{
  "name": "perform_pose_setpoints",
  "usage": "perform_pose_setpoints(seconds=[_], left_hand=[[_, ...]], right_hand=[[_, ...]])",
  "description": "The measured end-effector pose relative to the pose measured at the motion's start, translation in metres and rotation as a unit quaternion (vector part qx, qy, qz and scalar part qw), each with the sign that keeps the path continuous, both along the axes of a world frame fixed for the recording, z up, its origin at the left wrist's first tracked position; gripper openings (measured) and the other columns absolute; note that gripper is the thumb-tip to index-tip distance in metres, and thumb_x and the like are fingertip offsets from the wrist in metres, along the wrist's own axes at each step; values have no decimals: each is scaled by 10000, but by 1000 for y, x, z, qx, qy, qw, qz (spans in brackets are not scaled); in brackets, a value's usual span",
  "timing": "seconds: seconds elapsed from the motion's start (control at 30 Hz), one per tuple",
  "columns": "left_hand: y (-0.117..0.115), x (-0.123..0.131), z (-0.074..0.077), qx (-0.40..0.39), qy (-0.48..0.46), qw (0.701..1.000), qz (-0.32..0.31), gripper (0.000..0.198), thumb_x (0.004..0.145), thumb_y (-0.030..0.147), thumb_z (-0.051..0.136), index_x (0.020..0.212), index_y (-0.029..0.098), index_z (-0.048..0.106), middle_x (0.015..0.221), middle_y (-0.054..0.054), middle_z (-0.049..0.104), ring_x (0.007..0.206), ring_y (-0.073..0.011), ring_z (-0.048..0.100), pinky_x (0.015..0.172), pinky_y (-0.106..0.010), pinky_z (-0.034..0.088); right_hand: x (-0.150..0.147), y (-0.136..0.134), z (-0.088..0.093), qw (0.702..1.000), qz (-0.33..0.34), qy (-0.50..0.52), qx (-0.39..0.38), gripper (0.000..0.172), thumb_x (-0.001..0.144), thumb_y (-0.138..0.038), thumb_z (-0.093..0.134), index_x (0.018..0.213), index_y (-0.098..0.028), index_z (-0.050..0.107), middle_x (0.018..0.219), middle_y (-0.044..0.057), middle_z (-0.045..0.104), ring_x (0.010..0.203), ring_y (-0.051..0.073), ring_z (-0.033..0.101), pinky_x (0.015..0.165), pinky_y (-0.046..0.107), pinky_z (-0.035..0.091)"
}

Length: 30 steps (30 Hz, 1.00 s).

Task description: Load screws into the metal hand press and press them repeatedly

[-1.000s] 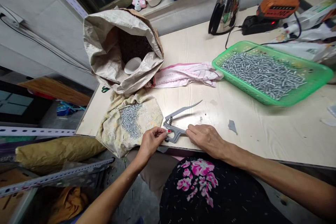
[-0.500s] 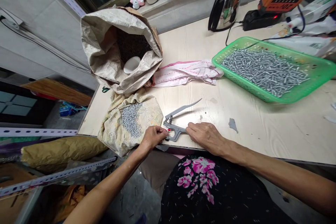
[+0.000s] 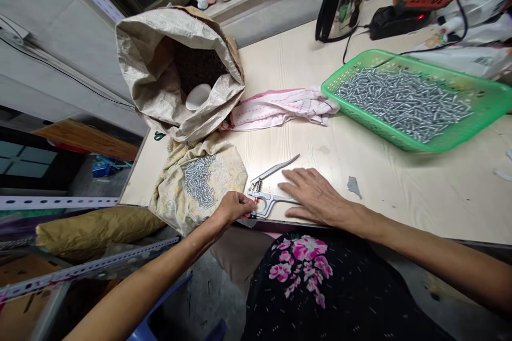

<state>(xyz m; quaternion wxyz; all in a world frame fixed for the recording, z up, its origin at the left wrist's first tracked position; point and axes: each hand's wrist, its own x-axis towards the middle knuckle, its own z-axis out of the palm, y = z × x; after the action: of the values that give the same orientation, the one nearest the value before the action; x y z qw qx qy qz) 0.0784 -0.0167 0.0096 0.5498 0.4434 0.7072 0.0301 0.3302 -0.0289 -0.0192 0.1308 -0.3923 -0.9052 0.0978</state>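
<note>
A pair of grey spring-loaded pliers (image 3: 269, 200) lies near the table's front edge, its two handles spread apart. A red part shows at its jaw. My left hand (image 3: 234, 208) is pinched closed right at that jaw; what its fingertips hold, if anything, is too small to make out. Over the end of the lower handle, my right hand (image 3: 316, 197) lies with its fingers spread. The upper handle points up beside its fingertips. To the left, a heap of small silvery metal pins (image 3: 200, 181) rests on a crumpled yellowish cloth (image 3: 228, 168).
A large woven sack (image 3: 140, 53) with dark contents and a white dish (image 3: 198, 97) stands at the back left. Beside it lies a pinkish towel (image 3: 280, 109). A green basket (image 3: 460, 141) of metal pins sits right, with a kettle (image 3: 344, 5) and battery charger (image 3: 396, 22) behind.
My right hand has loosened from the lower handle and spread its fingers. The upper handle has tipped slightly lower. My left hand stays at the jaw.
</note>
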Motion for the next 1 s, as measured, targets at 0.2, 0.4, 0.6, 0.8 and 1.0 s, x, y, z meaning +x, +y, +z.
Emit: perform_pose_setpoints(seconds=[0.2, 0.4, 0.6, 0.8, 1.0], left_hand=[[-1, 4, 5, -4, 11, 1000, 13, 194, 633, 239, 761, 560, 123, 624, 435, 40, 545, 416, -76, 485, 472, -201, 428], [-1, 5, 6, -1, 7, 1000, 14, 213, 643, 262, 763, 566, 123, 620, 444, 35, 551, 425, -75, 488, 479, -199, 426], [-10, 2, 9, 78, 94, 987, -106, 236, 759, 342, 678, 676, 121, 662, 565, -1, 592, 555, -135, 573, 581, -255, 487], [-10, 25, 3, 431, 138, 817, -357, 590, 788, 397, 714, 1291, 174, 501, 1304, -150, 538, 1219, -312, 488, 995, -475, 442], [22, 48, -6, 422, 113, 758, -485, 702, 816, 403, 693, 1384, 153, 364, 1317, -155, 512, 1162, -303, 484, 983, -459, 446]], right_hand=[[7, 19, -3, 999, -11, -37, -15, 975, 642, -706, 695, 1374, -126, 418, 1458, 243, 365, 1382, 435, 216, 1084, 657, 111], [2, 19, 2, 999, -26, -25, -22, 899, 725, -584, 694, 1397, -95, 351, 1322, 200, 491, 1220, 371, 417, 1073, 672, 147], [-3, 14, 8, 999, -31, -32, -29, 729, 782, -437, 702, 1343, -85, 398, 1221, 164, 543, 1097, 321, 466, 1032, 575, 283], [-5, 12, 6, 999, -30, 13, -30, 724, 778, -401, 710, 1354, -120, 374, 1197, 157, 546, 1079, 311, 467, 957, 494, 366], [7, 13, 1, 996, -77, 35, -43, 720, 709, -469, 757, 1262, -127, 448, 1124, 146, 553, 1011, 297, 490, 828, 418, 438]])
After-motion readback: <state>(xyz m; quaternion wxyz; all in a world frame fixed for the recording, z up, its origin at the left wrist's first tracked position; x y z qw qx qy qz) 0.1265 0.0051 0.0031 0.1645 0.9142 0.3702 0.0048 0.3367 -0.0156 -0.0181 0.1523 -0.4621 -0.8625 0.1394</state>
